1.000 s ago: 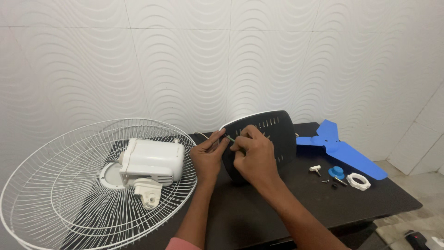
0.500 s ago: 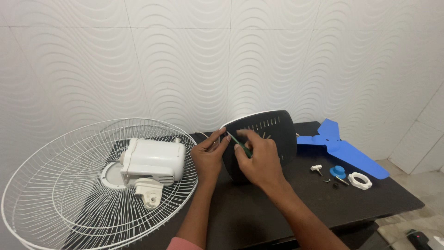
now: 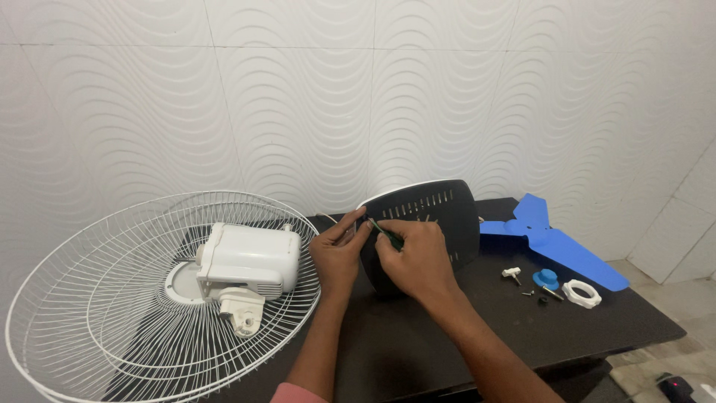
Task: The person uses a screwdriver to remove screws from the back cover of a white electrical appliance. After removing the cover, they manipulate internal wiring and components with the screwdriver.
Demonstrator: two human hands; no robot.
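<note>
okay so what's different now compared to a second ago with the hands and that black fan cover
Very little. The right hand with its thin green-handled tool has slid slightly left along the black cover's edge, closer to the left hand. Both hands keep their hold. The wire grille, white motor, blue blade and small parts have not moved.

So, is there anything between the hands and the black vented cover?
Nothing visible: the left hand grips the black vented cover at its edge, and the right hand puts a green-handled tool against it.

Black vented fan cover (image 3: 440,216) stands tilted upright on the table (image 3: 597,328).
</note>
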